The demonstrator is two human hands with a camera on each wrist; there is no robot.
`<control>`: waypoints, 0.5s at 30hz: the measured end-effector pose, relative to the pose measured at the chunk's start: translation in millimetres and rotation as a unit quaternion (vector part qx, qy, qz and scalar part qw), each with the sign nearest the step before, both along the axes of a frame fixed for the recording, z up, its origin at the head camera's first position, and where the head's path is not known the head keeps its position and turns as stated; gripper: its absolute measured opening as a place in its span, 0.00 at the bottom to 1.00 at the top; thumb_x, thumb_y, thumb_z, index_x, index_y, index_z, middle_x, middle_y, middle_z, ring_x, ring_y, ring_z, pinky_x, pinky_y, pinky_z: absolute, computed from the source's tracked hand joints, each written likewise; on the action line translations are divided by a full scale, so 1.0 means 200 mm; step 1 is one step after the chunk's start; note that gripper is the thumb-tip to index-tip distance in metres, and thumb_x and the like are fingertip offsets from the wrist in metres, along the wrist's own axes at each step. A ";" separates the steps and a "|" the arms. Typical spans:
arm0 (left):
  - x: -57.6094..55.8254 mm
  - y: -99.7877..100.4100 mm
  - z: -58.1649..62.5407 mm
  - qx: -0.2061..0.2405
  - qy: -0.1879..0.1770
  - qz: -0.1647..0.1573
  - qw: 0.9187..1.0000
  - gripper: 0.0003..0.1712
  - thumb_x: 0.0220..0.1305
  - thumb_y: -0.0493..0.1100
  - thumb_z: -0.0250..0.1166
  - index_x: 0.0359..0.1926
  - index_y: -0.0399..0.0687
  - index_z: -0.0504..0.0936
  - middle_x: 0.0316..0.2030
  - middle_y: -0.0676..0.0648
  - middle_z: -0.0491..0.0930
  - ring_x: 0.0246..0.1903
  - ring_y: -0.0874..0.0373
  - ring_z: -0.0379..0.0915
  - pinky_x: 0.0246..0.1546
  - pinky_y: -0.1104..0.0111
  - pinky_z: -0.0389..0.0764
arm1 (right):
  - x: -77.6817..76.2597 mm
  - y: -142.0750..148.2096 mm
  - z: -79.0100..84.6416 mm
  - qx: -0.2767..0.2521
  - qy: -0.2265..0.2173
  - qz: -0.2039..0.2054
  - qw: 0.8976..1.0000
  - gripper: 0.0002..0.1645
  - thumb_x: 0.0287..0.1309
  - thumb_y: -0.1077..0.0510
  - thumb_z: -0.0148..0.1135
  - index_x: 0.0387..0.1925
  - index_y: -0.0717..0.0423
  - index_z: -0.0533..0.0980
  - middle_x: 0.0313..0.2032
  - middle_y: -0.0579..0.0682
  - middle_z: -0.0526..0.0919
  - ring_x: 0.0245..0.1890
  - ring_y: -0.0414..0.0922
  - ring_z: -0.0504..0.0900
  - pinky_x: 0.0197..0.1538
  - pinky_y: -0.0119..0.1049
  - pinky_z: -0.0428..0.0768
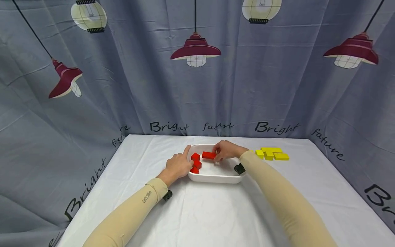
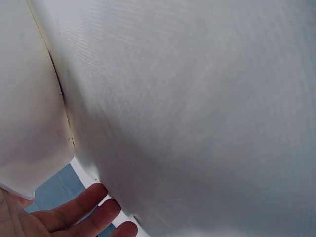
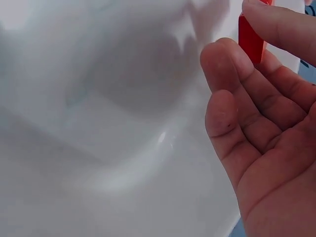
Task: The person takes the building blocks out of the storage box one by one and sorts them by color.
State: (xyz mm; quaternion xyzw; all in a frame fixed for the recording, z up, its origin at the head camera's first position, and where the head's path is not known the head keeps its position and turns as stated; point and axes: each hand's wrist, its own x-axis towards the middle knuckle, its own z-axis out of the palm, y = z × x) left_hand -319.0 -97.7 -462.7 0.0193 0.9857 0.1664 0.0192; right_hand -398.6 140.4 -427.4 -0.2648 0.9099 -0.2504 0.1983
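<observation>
Red block [image 1: 208,155] inside white tray [image 1: 213,179], toward its far side; oblong, flat-faced, bright red, long side running left-right. Right hand [image 1: 227,150] reaches in over tray's right side, thumb and fingertips pinching block's right end. Left hand [image 1: 178,165] at tray's left wall, index extended forward, fingers loose, unclenched. More red pieces [image 1: 195,156] along tray's left inside; yellow blocks [image 1: 269,156] right of tray.

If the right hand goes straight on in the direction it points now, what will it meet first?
The red bar in the right hand would probably first meet the farthest red block, near the left wall of the white tray; the head view leaves their heights unclear.
</observation>
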 end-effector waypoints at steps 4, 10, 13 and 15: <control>0.00 -0.01 0.00 -0.002 -0.001 -0.001 1.000 0.42 0.67 0.56 0.51 0.80 0.64 0.49 0.56 0.40 0.79 0.49 0.46 0.76 0.49 0.48 0.79 | 0.01 0.02 0.03 0.013 0.006 -0.003 1.000 0.12 0.56 0.60 0.72 0.43 0.56 0.83 0.30 0.47 0.85 0.29 0.41 0.83 0.40 0.33 0.79; 0.00 0.00 0.00 -0.007 0.005 -0.004 1.000 0.41 0.68 0.57 0.50 0.79 0.63 0.49 0.56 0.40 0.79 0.50 0.46 0.76 0.49 0.48 0.79 | 0.04 0.06 0.09 0.025 0.009 -0.024 0.999 0.14 0.58 0.57 0.71 0.46 0.54 0.82 0.31 0.47 0.84 0.31 0.43 0.82 0.44 0.36 0.79; 0.00 0.00 0.01 -0.010 0.002 -0.006 1.000 0.41 0.68 0.57 0.50 0.80 0.63 0.49 0.56 0.40 0.79 0.50 0.46 0.76 0.49 0.48 0.79 | 0.05 0.08 0.12 0.026 0.007 -0.025 0.999 0.16 0.58 0.57 0.71 0.48 0.54 0.81 0.31 0.47 0.84 0.32 0.43 0.82 0.45 0.37 0.79; 0.00 0.00 0.01 -0.007 0.000 -0.005 1.000 0.41 0.67 0.56 0.50 0.80 0.63 0.49 0.56 0.40 0.78 0.50 0.46 0.76 0.49 0.48 0.79 | 0.07 0.10 0.14 0.027 0.012 -0.019 0.999 0.17 0.59 0.58 0.71 0.49 0.55 0.81 0.31 0.47 0.85 0.32 0.44 0.82 0.45 0.38 0.79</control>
